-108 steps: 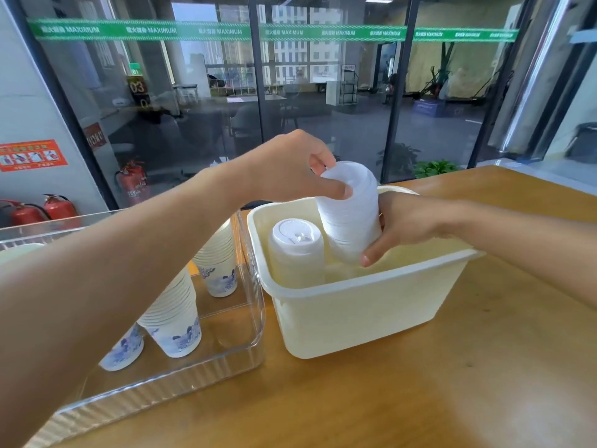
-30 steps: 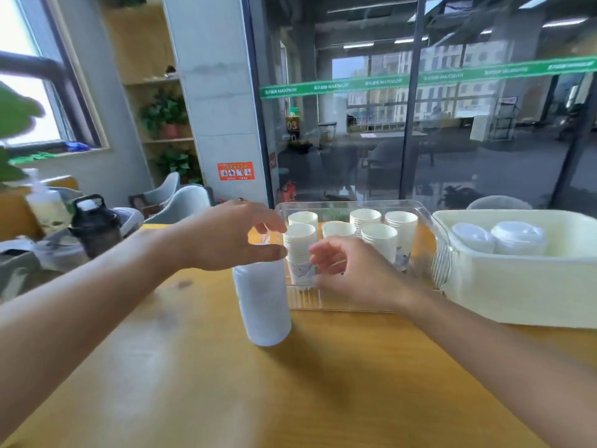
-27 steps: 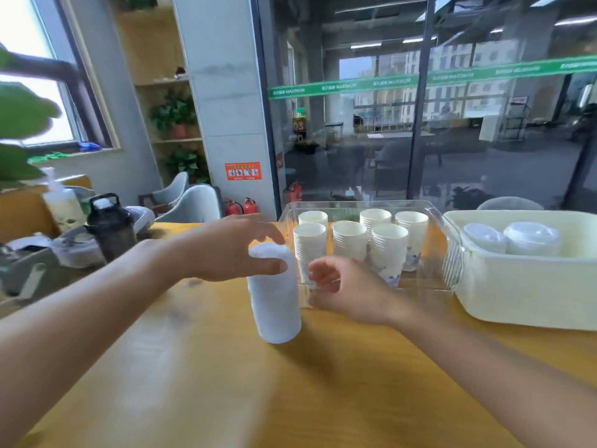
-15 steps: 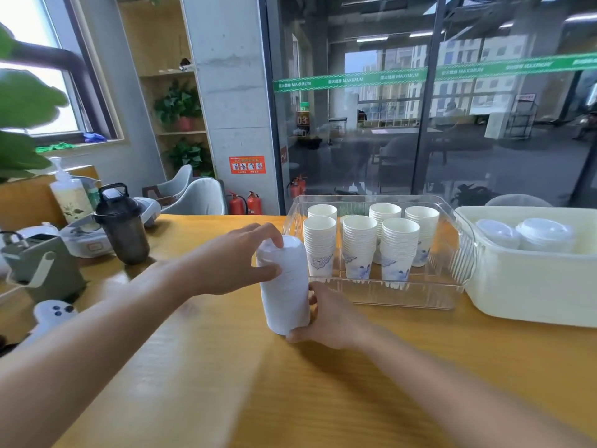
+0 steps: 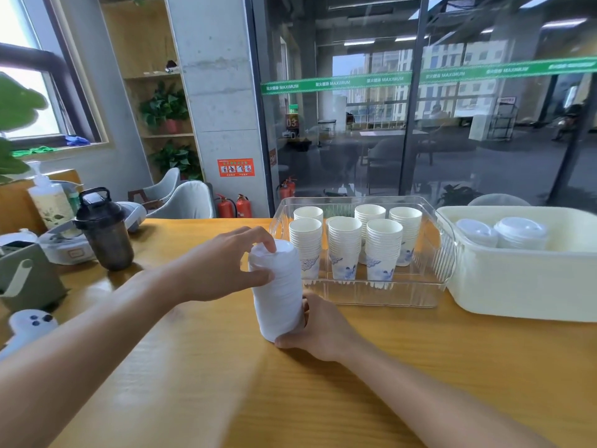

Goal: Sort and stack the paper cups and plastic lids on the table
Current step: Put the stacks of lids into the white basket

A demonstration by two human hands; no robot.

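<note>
- Head view: a tall lid stack (image 5: 278,291) is stood on the table (image 5: 403,367), just in front of the left corner of the clear tray (image 5: 429,287).
- The top of the stack is pinched by the left hand (image 5: 223,268), thumb curled across the front and fingertips hooked over the uppermost lid.
- The base is cupped by the right hand (image 5: 318,329), fingers wrapped round the lower rear side where they are hidden, heel resting on the table.
- The step is judged to be steadying or squaring the stack where it stands; whether lids are about to be lifted off cannot be told.
- To do it well, the base should be kept flat on the table, and pressure from the top should be applied straight down, since a column this tall and narrow could be tipped by a sideways push.
- A light grip is advised: thin plastic is likely to flex, and nested lids could be jammed or popped apart.
- The stack is seen as white, faintly translucent, finely ribbed by many nested rims, slightly leaning and blurred at the top.
- Paper cups (image 5: 344,250) are stood in several neat stacks inside the tray, white with blue print on the lowest cups.
- Two more lid stacks (image 5: 520,232) are seen in the cream bin (image 5: 517,286) at the right, well apart from the hands.
</note>
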